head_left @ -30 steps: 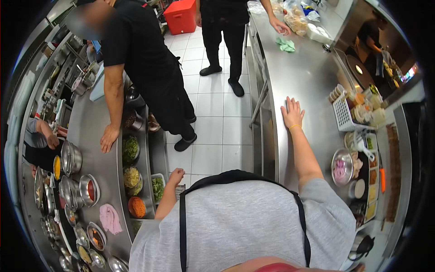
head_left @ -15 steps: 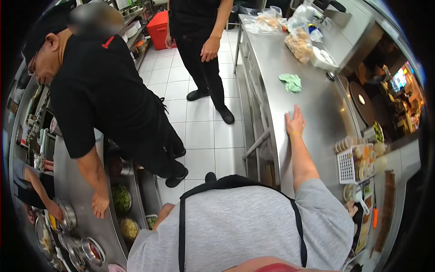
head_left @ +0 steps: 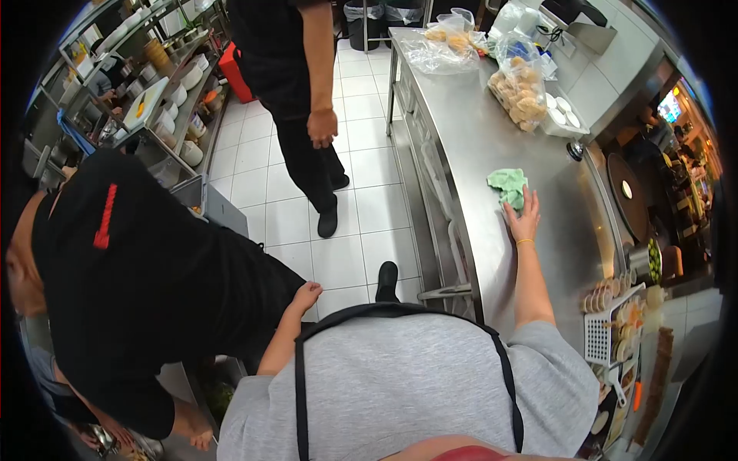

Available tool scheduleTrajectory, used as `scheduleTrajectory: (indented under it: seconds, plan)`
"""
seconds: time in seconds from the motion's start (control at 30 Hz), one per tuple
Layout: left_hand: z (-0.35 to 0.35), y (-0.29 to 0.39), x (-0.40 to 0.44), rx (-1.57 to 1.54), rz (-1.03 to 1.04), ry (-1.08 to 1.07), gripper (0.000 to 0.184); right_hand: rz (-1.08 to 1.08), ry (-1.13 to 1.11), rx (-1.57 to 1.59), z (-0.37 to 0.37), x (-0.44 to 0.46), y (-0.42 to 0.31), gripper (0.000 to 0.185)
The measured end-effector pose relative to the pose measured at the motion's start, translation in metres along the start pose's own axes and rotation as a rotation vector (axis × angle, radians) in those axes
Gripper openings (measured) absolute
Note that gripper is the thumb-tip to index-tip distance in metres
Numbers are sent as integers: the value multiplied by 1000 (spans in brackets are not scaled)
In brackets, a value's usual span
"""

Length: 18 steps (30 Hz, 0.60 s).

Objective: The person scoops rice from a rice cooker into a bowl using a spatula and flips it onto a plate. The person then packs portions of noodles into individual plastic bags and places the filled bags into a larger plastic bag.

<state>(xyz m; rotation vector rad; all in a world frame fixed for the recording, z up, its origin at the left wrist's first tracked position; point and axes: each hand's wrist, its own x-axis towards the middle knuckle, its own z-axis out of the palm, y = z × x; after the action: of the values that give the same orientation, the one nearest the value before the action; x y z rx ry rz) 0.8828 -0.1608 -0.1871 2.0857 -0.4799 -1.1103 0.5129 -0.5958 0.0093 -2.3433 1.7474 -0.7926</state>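
On the steel counter [head_left: 469, 138], my right hand [head_left: 525, 223] lies with fingers spread, its fingertips at the lower edge of a crumpled green cloth [head_left: 507, 188]. A thin yellow band circles that wrist. My left hand [head_left: 309, 294] hangs beside my body with its fingers loosely curled, and I see nothing in it. It is close to the dark clothing of a bent-over co-worker [head_left: 161, 276]; whether they touch I cannot tell.
Another person [head_left: 284, 69] in black stands ahead on the white tile floor [head_left: 288, 223]. A bag of round, tan food pieces [head_left: 519, 92], a white tub [head_left: 565, 115] and a white basket [head_left: 598, 338] are along the counter. Stocked shelves [head_left: 184, 100] line the far left.
My right hand has moved forward along the counter to the green cloth. My left hand has come into view. The co-worker at left has shifted closer and lower; the standing person has moved left.
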Motion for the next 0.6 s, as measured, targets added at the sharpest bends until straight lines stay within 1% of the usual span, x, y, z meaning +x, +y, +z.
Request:
scheduleTrajectory:
  seconds: [0.03, 0.07, 0.13, 0.17, 0.2, 0.27, 0.3, 0.33, 0.37, 0.4, 0.43, 0.47, 0.5, 0.53, 0.6]
  plan:
    - [7, 22, 8, -27, 16, -73, 32, -24, -6, 11, 7, 10, -3, 55]
    - [14, 44, 10, -51, 34, -142, 33, -29, -14, 15, 22, 21, 4, 55]
    - [23, 95, 15, -47, 99, -244, 35, -126, 35, 203, 44, 50, 0, 26]
    - [26, 110, 27, -9, 211, -276, 38, -116, 166, 271, 54, 58, -11, 21]
    - [27, 129, 40, 5, 215, -270, 38, -145, 137, 412, 70, 69, -17, 20]
    - [34, 176, 71, -248, 442, -362, 37, -180, 85, 700, 91, 85, -51, 18]
    - [36, 206, 81, -223, 370, -343, 38, -228, 17, 835, 103, 88, -75, 16]
    - [35, 238, 82, -198, 282, -327, 40, -269, -89, 897, 115, 87, -102, 14]
    - [31, 291, 62, -327, 251, -313, 37, -370, -246, 943, 115, 86, -134, 13]
    - [28, 334, 48, -458, 227, -296, 36, -363, -436, 1081, 127, 78, -161, 14]
    - [31, 344, 61, -461, 228, -303, 36, -600, -466, 990, 120, 77, -191, 17]
    - [33, 351, 76, -551, 305, -351, 32, -785, -579, 970, 110, 80, -217, 19]
    - [33, 357, 88, -639, 377, -396, 29, -849, -571, 954, 105, 80, -238, 19]
    - [34, 363, 95, -744, 311, -291, 19, -908, -563, 943, 106, 82, -250, 18]
    - [26, 364, 116, -831, 309, -272, 18, -899, -598, 951, 118, 92, -254, 18]
